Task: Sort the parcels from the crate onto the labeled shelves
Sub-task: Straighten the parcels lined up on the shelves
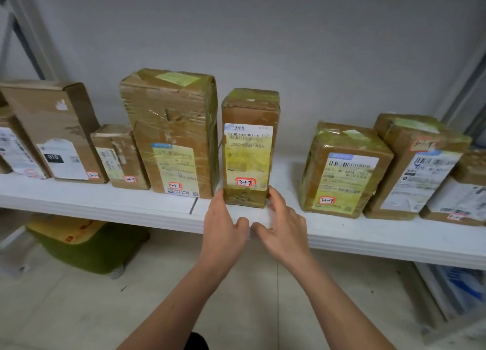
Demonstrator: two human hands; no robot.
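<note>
The left hand [223,218] and the right hand [285,227] touch the low sides of the tall brown cardboard parcel marked 3-1-7 [249,144] with loose, nearly straight fingers. The parcel stands upright on the long white shelf [105,205], between the bigger brown box marked 3-1-6 [173,129] and the brown box marked 3-1-8 [342,171].

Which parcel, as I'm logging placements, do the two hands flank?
The narrow upright parcel marked 3-1-7, between parcel 3-1-6 and parcel 3-1-8. The left hand touches its lower left side, the right hand its lower right; no other parcel is touched.
</note>
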